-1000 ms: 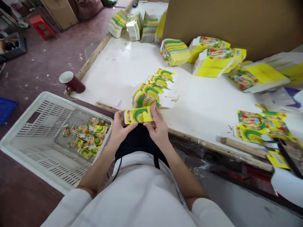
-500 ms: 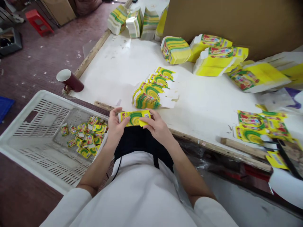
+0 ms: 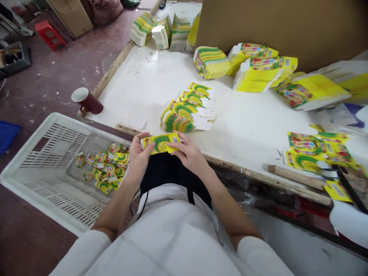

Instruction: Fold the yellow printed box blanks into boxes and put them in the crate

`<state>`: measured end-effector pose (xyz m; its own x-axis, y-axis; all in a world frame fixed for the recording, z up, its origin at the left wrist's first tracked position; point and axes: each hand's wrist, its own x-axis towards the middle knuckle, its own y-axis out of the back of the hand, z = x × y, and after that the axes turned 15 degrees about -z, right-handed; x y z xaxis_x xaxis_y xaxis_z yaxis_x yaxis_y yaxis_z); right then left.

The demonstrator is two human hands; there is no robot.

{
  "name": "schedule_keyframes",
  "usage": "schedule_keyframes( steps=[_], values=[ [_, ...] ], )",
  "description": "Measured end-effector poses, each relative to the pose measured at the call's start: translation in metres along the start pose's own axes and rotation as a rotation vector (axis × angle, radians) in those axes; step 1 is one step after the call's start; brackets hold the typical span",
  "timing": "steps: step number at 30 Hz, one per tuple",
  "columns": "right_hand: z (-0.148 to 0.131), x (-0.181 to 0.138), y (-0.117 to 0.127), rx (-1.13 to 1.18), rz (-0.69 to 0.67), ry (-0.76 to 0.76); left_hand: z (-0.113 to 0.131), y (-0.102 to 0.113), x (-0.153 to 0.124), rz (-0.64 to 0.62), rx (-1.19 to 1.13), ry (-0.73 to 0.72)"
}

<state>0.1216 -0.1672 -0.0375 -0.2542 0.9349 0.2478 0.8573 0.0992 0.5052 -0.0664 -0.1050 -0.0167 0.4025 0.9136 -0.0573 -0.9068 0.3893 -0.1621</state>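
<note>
A yellow and green printed carton (image 3: pixel 161 143) is held level between my two hands, just off the table's front edge. My left hand (image 3: pixel 139 156) is closed around its left end, thumb on the printed face. At the other end my right hand (image 3: pixel 189 152) pinches the carton beside its barcode, the fingers on a yellow end flap. Right behind the carton, a fanned row of flat cartons (image 3: pixel 184 113) lies on the white table (image 3: pixel 235 126). Whether anything is inside the held carton cannot be seen.
To the left stands a white plastic crate (image 3: pixel 34 168) with several small filled-looking cartons (image 3: pixel 110 170) in it. A maroon mug (image 3: pixel 91 102) sits at the table's left corner. Stacks of cartons (image 3: pixel 263 74) line the back, and more flat cartons (image 3: pixel 307 149) lie at right.
The carton's right-end flap appears pressed closer to the carton under my right fingers. Both hands keep their hold, and the whole view has shifted slightly.
</note>
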Motion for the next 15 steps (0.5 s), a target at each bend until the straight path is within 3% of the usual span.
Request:
schedule_keyframes(
  steps=[5,11,15],
  values=[
    [0.006,-0.002,0.011,-0.08,-0.073,-0.018,-0.004,-0.003,0.002,-0.014,0.029,0.03],
    [0.009,0.003,-0.009,-0.054,0.052,-0.009,0.0,-0.002,0.003,0.015,0.062,0.031],
    [0.01,0.002,-0.012,-0.056,0.0,0.004,0.002,0.002,0.003,0.013,0.051,0.022]
  ],
)
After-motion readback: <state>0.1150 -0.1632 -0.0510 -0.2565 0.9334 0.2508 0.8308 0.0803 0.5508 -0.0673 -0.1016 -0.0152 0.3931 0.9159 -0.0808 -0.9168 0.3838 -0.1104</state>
